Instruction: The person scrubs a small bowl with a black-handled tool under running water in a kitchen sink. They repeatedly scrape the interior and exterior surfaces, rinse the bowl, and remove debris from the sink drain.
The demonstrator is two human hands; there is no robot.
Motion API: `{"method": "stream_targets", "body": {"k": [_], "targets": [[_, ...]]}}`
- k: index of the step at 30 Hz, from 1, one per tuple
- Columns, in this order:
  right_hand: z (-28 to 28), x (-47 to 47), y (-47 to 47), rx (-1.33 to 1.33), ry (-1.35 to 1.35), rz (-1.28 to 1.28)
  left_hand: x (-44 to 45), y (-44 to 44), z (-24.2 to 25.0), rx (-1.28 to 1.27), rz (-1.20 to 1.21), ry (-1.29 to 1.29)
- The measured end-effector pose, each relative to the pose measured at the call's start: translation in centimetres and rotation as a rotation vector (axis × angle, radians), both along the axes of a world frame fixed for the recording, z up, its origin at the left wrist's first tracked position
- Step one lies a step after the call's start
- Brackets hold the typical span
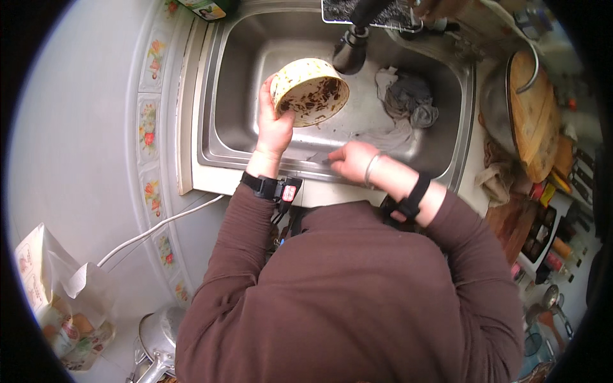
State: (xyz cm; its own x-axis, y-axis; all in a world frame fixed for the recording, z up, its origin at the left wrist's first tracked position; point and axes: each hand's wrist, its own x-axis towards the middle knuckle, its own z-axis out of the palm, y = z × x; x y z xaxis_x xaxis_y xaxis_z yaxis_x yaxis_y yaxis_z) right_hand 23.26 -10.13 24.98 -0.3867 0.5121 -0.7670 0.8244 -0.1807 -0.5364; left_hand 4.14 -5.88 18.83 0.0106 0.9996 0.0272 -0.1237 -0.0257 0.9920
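Tilted on its side over the sink, a round cream-yellow bowl (309,93) shows dark brown bits stuck to its inside and wall. My left hand (277,127) grips it by the left side, thumb at the rim. Low at the sink's front edge is my right hand (354,160), slightly blurred and apart from the bowl. Something small and dark shows at its fingertips; whether the fingers hold it cannot be made out. Crumpled grey cloths (407,98) lie wet-looking in the right part of the steel sink (239,110).
A dark faucet head (352,52) hangs over the sink's back, close to the bowl. Behind it stands a wire rack (373,19). At the right are a round wooden board (536,119) and a tan cloth (498,179). A tiled wall (96,119) borders the left.
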Motion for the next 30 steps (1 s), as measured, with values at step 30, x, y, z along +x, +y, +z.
{"method": "stream_targets", "body": {"k": [30], "targets": [[-0.7, -2.0, 0.8, 0.684, -0.094, 0.122, -1.4, -2.1, -0.7, -0.424, 0.137, -0.234]]}}
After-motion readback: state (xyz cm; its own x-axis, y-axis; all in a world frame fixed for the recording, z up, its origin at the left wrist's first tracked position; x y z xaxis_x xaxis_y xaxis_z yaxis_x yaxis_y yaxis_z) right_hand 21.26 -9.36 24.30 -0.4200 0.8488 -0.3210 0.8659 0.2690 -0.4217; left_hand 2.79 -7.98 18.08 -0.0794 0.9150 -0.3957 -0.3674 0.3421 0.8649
